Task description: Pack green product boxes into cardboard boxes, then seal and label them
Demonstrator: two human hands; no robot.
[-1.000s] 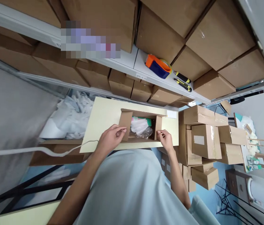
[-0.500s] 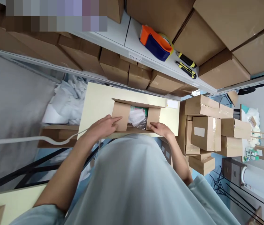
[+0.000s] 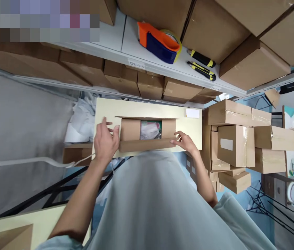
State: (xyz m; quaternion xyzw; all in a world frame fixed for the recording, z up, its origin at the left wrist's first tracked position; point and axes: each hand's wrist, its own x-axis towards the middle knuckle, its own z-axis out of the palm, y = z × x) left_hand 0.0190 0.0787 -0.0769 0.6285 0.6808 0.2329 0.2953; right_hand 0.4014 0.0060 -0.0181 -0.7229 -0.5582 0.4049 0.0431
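A cardboard box (image 3: 130, 130) lies on the pale yellow table in front of me, its two end flaps folded inward. Between them shows a gap with plastic-wrapped items (image 3: 149, 130) inside, some pink and green. The long near flap (image 3: 147, 144) leans over the front of the opening; the long far flap stands up at the back. My left hand (image 3: 105, 140) is open, fingers spread, right beside the box's left end. At the right end my right hand (image 3: 185, 141) has its thumb on the near flap's corner and the index finger curled at the edge.
Above the table, a shelf (image 3: 105, 45) carries an orange and blue tape dispenser (image 3: 160, 43), two utility knives (image 3: 201, 66) and large cartons. A white label (image 3: 192, 113) lies at the table's back right. Stacked cartons (image 3: 237, 146) stand to the right; a white cable (image 3: 32, 162) runs in from the left.
The near long flap has come up and over the front of the opening. My left hand has left the left end flap and moved left; my right hand has shifted right onto the near flap's corner.
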